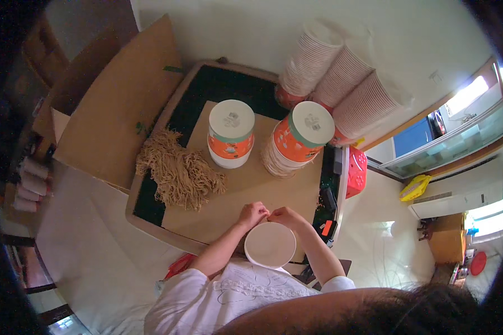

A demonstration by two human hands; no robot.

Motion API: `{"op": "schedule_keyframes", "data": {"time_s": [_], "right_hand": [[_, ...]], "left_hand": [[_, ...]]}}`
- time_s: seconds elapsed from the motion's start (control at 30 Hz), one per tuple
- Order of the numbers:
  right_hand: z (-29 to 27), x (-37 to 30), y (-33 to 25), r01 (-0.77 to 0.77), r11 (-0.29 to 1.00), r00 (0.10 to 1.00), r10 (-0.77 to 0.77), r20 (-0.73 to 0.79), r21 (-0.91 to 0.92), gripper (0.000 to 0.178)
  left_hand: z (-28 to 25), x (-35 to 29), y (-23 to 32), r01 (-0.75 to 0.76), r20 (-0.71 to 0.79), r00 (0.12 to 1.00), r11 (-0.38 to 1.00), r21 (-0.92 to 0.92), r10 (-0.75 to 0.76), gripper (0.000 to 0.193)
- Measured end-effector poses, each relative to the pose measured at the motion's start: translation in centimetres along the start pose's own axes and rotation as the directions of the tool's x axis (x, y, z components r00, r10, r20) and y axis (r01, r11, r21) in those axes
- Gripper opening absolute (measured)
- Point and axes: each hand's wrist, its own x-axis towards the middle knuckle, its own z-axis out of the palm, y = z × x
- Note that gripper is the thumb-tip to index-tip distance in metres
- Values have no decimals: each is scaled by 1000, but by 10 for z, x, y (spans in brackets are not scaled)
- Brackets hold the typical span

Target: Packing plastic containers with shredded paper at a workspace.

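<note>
A white round paper bucket [270, 245] sits against my body at the table's near edge, its pale inside facing up. My left hand [254, 214] and my right hand [285, 216] meet just beyond its far rim, fingertips pinched together. What lies between the fingers is too small to make out. Ahead stand two upside-down orange, green and white paper buckets, a left one [231, 134] and a right one [302, 131]. Pale cords hang around the lower part of the right one. A tangled heap of tan twine [179, 167] lies left of them.
Brown cardboard [207, 209] covers much of the dark green tabletop [187, 120]. Tall stacks of nested buckets [341, 72] in clear plastic lean at the back right. A large cardboard box [117, 106] rises on the left. Beside the right edge are a red plastic stool [356, 172] and small black objects [328, 199].
</note>
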Motion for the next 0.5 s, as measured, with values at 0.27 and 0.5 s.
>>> {"op": "schedule_keyframes", "data": {"time_s": [0.27, 0.5], "right_hand": [[0, -8, 22, 98, 911, 990, -47, -136, 400, 12], [11, -18, 62, 356, 345, 861, 241, -449, 868, 8]], "left_hand": [[-9, -7, 2, 34, -215, 974, 986, -163, -69, 24], [-45, -60, 10, 119, -421, 891, 982, -145, -170, 28]]}}
